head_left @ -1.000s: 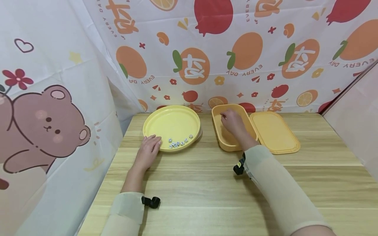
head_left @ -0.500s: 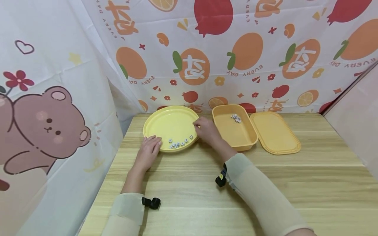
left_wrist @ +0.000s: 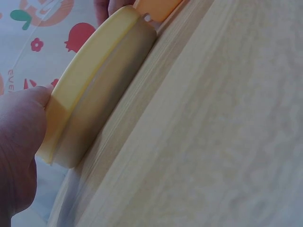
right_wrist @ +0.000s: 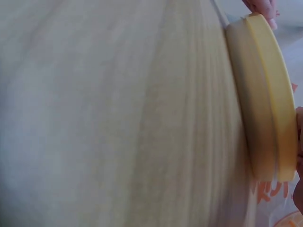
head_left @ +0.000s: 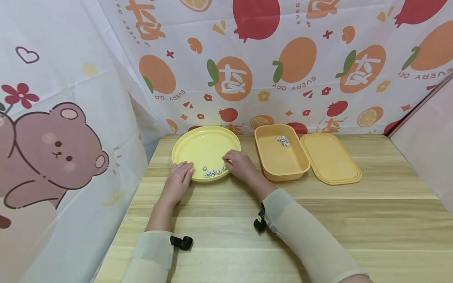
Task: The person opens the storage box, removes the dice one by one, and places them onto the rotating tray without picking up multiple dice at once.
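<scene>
Lying toward seven o'clock from the curled fingers of the right hand [head_left: 241, 165], white cubic dice [head_left: 214, 172] are held in the round yellow plastic tray [head_left: 201, 147]; whether one is pinched cannot be told. Its eight-o'clock rim is touched by the relaxed left hand [head_left: 178, 180].

Wood-grain tabletop [right_wrist: 118, 118], partly blurred, fills most of view. Yellow tray [right_wrist: 265, 99] sits side-on at right; left hand [right_wrist: 264, 7] touches its upper end; right hand [right_wrist: 299, 163], cropped, beside rim.
</scene>
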`<move>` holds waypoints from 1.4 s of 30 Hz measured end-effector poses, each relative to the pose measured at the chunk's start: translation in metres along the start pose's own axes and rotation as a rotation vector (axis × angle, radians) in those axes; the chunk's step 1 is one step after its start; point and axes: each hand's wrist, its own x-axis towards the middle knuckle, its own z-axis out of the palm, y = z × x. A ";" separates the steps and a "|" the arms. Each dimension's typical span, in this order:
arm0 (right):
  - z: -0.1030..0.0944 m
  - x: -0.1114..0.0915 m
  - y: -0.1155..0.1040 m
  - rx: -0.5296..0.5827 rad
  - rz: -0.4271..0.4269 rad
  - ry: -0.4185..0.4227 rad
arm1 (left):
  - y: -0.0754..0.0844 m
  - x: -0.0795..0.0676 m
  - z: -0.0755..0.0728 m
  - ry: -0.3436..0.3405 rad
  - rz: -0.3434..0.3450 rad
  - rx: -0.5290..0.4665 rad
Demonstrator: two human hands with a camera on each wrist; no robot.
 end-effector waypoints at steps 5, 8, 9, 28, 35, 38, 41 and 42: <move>0.001 -0.001 -0.001 -0.007 0.006 -0.016 | -0.001 -0.001 0.000 0.001 0.004 0.004; 0.002 -0.002 -0.001 0.003 0.022 -0.020 | -0.002 -0.001 0.001 0.004 0.005 0.005; 0.002 -0.002 -0.001 0.006 0.027 -0.022 | -0.002 -0.001 0.001 0.004 0.005 0.005; 0.001 0.000 -0.003 0.014 0.044 -0.048 | -0.001 0.001 -0.002 0.053 0.097 0.150; -0.009 -0.002 -0.002 0.047 0.079 -0.019 | 0.000 0.000 0.003 0.006 0.066 0.138; -0.025 0.001 0.008 0.031 0.119 0.005 | 0.001 0.002 0.004 0.005 0.065 0.125; -0.047 0.004 0.027 0.033 0.202 0.055 | 0.002 0.005 0.004 0.008 0.071 0.123; -0.055 0.004 0.035 0.039 0.231 0.073 | 0.002 0.005 0.004 0.009 0.071 0.125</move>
